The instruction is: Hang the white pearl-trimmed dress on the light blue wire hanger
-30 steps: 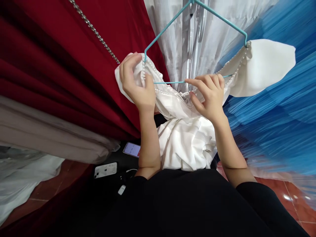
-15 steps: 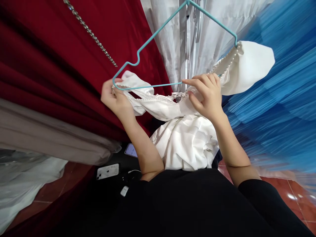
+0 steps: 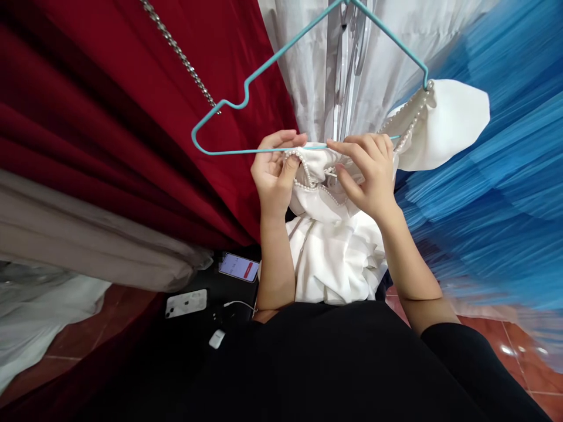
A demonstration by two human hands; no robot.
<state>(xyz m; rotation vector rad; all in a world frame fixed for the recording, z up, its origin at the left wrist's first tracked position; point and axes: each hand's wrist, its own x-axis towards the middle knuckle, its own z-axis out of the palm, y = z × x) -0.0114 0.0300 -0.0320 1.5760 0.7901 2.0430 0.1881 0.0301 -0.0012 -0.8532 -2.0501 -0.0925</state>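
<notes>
A turquoise hanger (image 3: 285, 57) is held up in front of me. The white dress (image 3: 457, 126) has its pearl-edged right shoulder on the hanger's right end, and its skirt lies bunched against my body. My left hand (image 3: 276, 176) pinches the pearl-trimmed left shoulder part near the middle of the lower bar, its fingers behind the bar. My right hand (image 3: 369, 170) grips the lower bar right of centre, its index finger stretched along the bar and its thumb beside the cloth. The hanger's left end is bare.
Red fabric (image 3: 211, 170) hangs at the left with a beaded strip (image 3: 180, 55). White curtains (image 3: 303, 76) are behind, blue tulle (image 3: 497, 199) is at the right. A lit phone (image 3: 238, 267), a white-backed phone (image 3: 186, 303) and a cable (image 3: 240, 303) lie at lower left.
My left hand has moved right, away from the hanger's left corner, drawing the left shoulder part of the dress toward my right hand. My right hand stays in about the same place.
</notes>
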